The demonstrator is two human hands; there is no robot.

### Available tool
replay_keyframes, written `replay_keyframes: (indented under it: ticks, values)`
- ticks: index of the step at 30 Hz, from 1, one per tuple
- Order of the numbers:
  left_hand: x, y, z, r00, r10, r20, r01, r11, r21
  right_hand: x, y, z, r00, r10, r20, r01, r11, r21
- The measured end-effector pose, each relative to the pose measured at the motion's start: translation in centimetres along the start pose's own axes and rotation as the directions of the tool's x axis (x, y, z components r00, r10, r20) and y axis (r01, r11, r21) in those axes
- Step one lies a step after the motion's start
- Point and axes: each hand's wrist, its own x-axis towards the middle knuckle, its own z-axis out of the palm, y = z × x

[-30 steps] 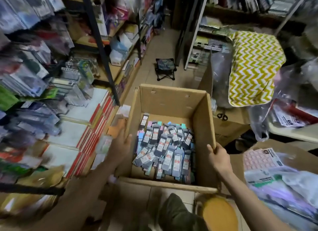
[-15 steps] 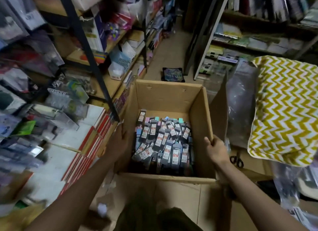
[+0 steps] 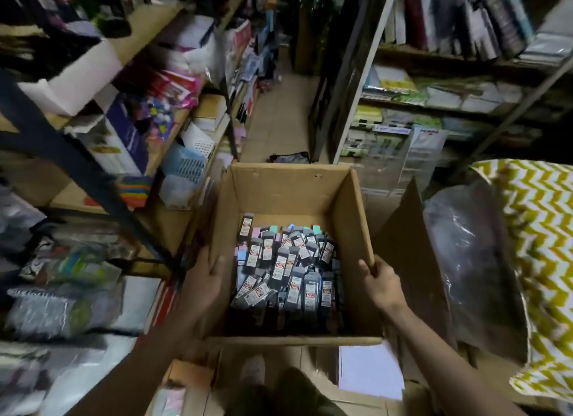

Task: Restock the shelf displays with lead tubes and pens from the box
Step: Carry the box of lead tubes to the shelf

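Both hands grip the cardboard box (image 3: 288,192), left hand (image 3: 207,279) and right hand (image 3: 383,284) curled over opposite side walls, while lead tubes (image 3: 288,266) lie heaped between them, long axes mostly pointing away.

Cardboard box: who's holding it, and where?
Both hands: left hand on the cardboard box left wall, right hand gripping the right wall's top edge.
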Motion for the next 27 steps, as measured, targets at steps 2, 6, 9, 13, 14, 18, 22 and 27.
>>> replay_keyframes:
  ticks: [2,6,9,13,14,18,22,27]
  values:
    - [3.5,1.2,-0.2,0.999,0.028,0.028,-0.028,1.0,-0.012,2.3,-1.6,0.3,0.999,0.027,-0.017,-0.026,0.999,0.02]
    - [10.4,4.1,0.6,0.994,0.093,0.054,-0.092,0.995,-0.025,7.6,-3.6,0.0,0.999,0.037,-0.028,-0.036,0.999,0.041]
    - [14.7,6.0,2.0,0.995,0.093,0.04,-0.093,0.996,0.005,11.8,-4.5,-0.4,0.998,0.058,-0.036,-0.056,0.997,0.054]
    - [20.4,9.7,3.6,0.995,0.099,0.018,-0.1,0.993,0.055,18.7,-6.4,-1.4,0.997,0.057,-0.046,-0.054,0.996,0.069]
    - [21.7,10.5,3.7,0.994,0.107,0.002,-0.107,0.992,0.066,20.1,-7.0,-1.6,0.998,0.055,-0.04,-0.052,0.996,0.071]
    - [26.7,13.3,4.2,0.991,0.13,-0.01,-0.129,0.987,0.098,25.4,-9.7,-2.5,0.999,0.039,-0.036,-0.036,0.997,0.072]
    - [32.4,15.8,4.9,0.994,0.109,0.025,-0.109,0.994,0.006,31.2,-12.7,-2.6,0.999,0.048,-0.023,-0.046,0.996,0.072]
    - [41.9,17.8,6.1,0.992,0.126,0.023,-0.124,0.99,-0.071,39.9,-16.2,-1.1,0.997,0.082,-0.005,-0.081,0.994,0.07]
